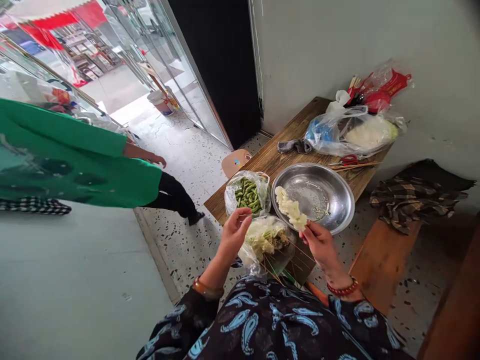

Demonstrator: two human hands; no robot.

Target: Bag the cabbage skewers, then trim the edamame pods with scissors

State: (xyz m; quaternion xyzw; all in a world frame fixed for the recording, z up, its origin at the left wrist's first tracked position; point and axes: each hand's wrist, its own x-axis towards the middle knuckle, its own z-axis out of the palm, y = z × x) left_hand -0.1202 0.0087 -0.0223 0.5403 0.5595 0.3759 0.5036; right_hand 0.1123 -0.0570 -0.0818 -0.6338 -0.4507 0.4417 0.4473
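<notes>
My right hand [318,242] grips the lower end of a cauliflower skewer [289,207]. Pale florets are packed along it, and it slants over the near left part of a steel basin [343,207]. Small crumbs lie in the basin. My left hand [234,232] is raised with its fingers bent and apart, and I see nothing in it. It hovers beside a plastic bag of cauliflower pieces [268,237], with thin bamboo sticks [275,265] lying across the near side. Just beyond that hand stands a bag of green pods [247,195].
On the wooden table [279,142] lie a dark cloth [294,146], red-handled scissors [349,159] and a plastic bag with a cauliflower [371,132]. A person in a green top [75,160] is at the left. A wooden bench [386,255] with a checked cloth [397,200] stands at the right.
</notes>
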